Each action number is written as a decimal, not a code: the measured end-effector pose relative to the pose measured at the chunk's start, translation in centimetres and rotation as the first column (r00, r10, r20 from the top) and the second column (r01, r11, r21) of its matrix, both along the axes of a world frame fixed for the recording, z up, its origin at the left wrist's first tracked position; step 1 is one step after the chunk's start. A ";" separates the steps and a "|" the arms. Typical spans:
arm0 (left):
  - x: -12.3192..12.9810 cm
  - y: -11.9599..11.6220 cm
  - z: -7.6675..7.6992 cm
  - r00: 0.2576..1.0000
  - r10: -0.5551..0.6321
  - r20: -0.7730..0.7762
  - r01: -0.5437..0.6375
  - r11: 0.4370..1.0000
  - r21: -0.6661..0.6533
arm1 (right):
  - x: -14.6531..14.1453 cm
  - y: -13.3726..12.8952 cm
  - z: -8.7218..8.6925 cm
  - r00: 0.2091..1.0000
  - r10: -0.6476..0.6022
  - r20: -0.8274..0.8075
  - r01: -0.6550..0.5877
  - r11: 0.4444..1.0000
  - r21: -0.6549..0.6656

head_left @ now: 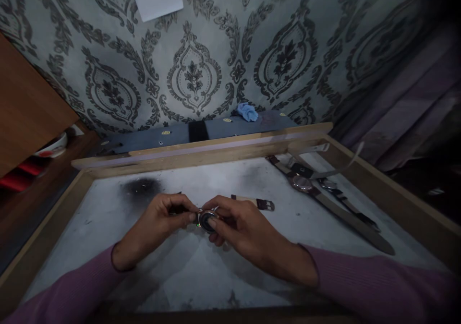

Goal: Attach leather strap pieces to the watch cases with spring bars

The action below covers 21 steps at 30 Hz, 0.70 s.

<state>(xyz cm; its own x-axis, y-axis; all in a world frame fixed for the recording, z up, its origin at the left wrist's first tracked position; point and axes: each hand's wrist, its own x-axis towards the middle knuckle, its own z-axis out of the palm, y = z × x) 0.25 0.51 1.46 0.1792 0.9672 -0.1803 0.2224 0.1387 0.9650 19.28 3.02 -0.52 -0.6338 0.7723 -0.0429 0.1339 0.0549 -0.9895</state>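
A round wristwatch (208, 221) with a dark dial and a shiny metal rim is held just above the white work surface. My right hand (248, 228) grips the case, its thumb lying over the dial and its fingers behind. At the watch's left side, my left hand (158, 223) is closed in a pinch on a dark watch strap (196, 217), mostly hidden by the fingers. Beyond my right hand lies a separate strap piece (265, 204), brown and cream with a buckle, partly covered by that hand.
Watches with straps (301, 182) lie at the right of the tray, beside a pale curved band (345, 165). A raised wooden rim (216, 146) borders the surface. Behind it rest a crumpled blue cloth (248, 112) and a patterned wall. A wooden cabinet (32, 98) stands at left.
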 end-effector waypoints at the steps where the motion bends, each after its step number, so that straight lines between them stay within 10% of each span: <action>1: 0.0 0.0 -0.1 1.000 0.001 0.007 -0.001 1.000 -0.004 | 0.0 0.0 0.0 1.000 -0.002 -0.002 0.002 1.000 -0.009; 21: -0.6 0.0 -1.5 0.990 0.050 0.129 -0.033 0.991 -0.129 | -0.1 0.0 0.1 1.000 0.004 -0.016 -0.006 0.990 -0.143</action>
